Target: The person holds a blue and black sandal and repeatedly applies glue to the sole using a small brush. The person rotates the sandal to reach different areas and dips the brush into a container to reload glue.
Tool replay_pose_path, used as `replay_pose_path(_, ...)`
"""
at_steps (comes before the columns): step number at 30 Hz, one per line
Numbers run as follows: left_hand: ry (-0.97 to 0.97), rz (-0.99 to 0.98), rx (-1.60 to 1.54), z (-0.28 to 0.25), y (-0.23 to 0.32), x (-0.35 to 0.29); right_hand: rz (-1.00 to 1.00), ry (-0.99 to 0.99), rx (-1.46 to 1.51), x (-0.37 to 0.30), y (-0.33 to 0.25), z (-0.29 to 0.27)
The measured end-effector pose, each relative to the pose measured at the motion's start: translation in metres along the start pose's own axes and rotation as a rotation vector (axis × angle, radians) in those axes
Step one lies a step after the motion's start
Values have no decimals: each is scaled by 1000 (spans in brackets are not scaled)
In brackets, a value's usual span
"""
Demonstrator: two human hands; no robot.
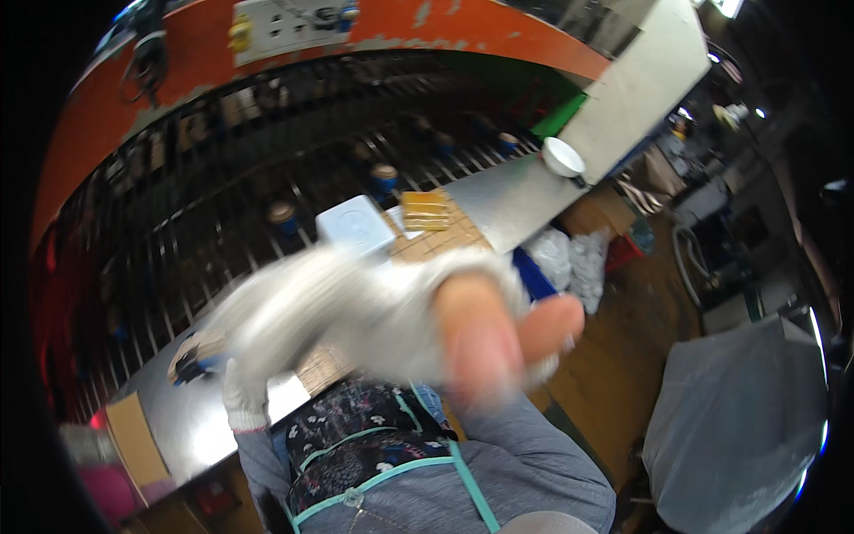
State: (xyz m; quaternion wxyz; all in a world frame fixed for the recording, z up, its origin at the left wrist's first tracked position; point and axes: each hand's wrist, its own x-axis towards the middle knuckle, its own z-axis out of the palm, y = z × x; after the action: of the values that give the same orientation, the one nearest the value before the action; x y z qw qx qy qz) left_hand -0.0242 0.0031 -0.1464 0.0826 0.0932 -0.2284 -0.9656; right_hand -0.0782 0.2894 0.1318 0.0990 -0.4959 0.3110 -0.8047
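With both grips so near the camera, a careless sweep could, I judge, knock the box (355,222), which is at about eleven o'clock from them; the cause would be that the raised gloves cover its near side. A loose glove could also catch on the bars of the rack (191,267), at ten o'clock, if the left grip (302,307) dropped that way. The yellow pack (424,211), near twelve o'clock, might slide if the cardboard (458,240) under it were pushed.

The box is pale, almost white, with rounded corners and a smooth flat top; its lower part is hidden. It stands just beside the yellow pack, which is glossy and crossed by several lines. The cardboard lies on the metal tabletop (498,200).

The left grip is blurred white glove, and I cannot tell if it is spread or pressed together. At the right grip (480,329), two bare fingertips show; whether they pinch something I cannot tell. The two grips run together, so their border is not certain.
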Motion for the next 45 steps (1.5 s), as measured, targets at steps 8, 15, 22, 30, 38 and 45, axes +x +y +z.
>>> replay_pose_path(8,-12,-76,7,6,-5,-11,391,-378,124,3,90,89)
replay_pose_path(15,-5,-97,4,-2,9,-8,643,-386,85,-28,154,97)
replay_pose_path(22,6,-84,-11,-12,14,-13,760,-428,94,-44,185,118)
replay_pose_path(30,4,-97,-7,-11,15,-16,781,-452,100,-44,200,127)
replay_pose_path(38,-8,-135,9,-3,16,-9,779,-441,50,-45,197,115)
replay_pose_path(45,-4,-156,19,4,12,-3,781,-443,16,-51,200,110)
